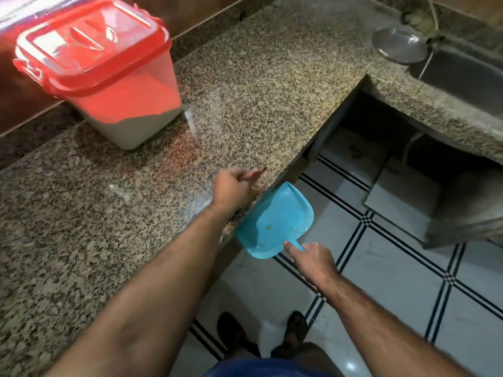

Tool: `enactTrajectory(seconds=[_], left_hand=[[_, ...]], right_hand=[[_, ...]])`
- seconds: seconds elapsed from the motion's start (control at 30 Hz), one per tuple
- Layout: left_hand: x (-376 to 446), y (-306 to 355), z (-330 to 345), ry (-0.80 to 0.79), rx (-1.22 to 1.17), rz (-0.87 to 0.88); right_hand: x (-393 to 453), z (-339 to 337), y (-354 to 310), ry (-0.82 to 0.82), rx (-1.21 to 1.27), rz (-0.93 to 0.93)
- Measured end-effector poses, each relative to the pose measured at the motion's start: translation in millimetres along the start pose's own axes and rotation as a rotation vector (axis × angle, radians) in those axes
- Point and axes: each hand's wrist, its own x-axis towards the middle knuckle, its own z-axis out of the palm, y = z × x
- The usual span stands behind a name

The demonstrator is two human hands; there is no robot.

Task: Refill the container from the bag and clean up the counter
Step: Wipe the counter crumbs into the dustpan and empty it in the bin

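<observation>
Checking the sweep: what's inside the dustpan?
The dustpan, held below the counter edge, shows a few small yellowish crumbs. Its far lip is hidden under that edge.

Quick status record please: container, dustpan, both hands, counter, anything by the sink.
container: clear tub, red lid on, partly filled with white contents, at the counter's back
dustpan: blue, held just below the counter edge
right hand: grips the dustpan handle
left hand: on the counter at its edge, blurred, beside the dustpan
sink side: steel lid next to the sink
</observation>
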Motion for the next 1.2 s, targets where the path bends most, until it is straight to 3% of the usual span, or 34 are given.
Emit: enactTrajectory(seconds=[0.07,0.17,0.23,0.4,0.5,0.63,0.7,0.77,0.87,1.0,1.1,1.2], left_hand=[[12.5,21.2,-14.6,0.13,-0.023,0.101],[28.1,26.1,-10.6,0.338,0.178,0.221],[35.1,16.5,9.5,0.31,0.418,0.259],[28.6,-8.9,81.9,0.206,0.677,0.283],[27.6,5.6,105.7,0.164,0.394,0.195],[41.4,44.8,76.6,0.364,-0.081,0.056],[50.3,54.0,60.3,0.542,-0.051,0.107],[63.2,51.6,62.1,0.645,0.121,0.183],[80.6,37.4,100.8,0.502,0.447,0.132],[82.9,39.1,170.8,0.257,0.598,0.15],[82.2,77.2,183.3,0.259,0.455,0.139],[99.1,106.2,179.3,0.389,0.429,0.259]], right_hand=[[5.3,-3.8,2.6,0.006,0.02,0.001],[10.8,-12.0,5.3,0.001,0.028,0.004],[18.1,-18.3,5.7,-0.005,0.038,0.001],[47.9,-31.8,6.7,-0.054,0.034,-0.017],[67.1,-44.3,9.8,-0.089,0.052,-0.033],[92.3,-63.8,18.5,-0.116,0.081,-0.056],[104.8,-72.4,24.6,-0.129,0.084,-0.068],[115.6,-79.6,30.1,-0.142,0.1,-0.079],[127.9,-89.4,31.9,-0.171,0.099,-0.089],[142.0,-100.1,32.1,-0.195,0.051,-0.119],[148.9,-109.7,36.3,-0.197,0.082,-0.114],[152.2,-113.9,39.2,-0.199,0.067,-0.108]])
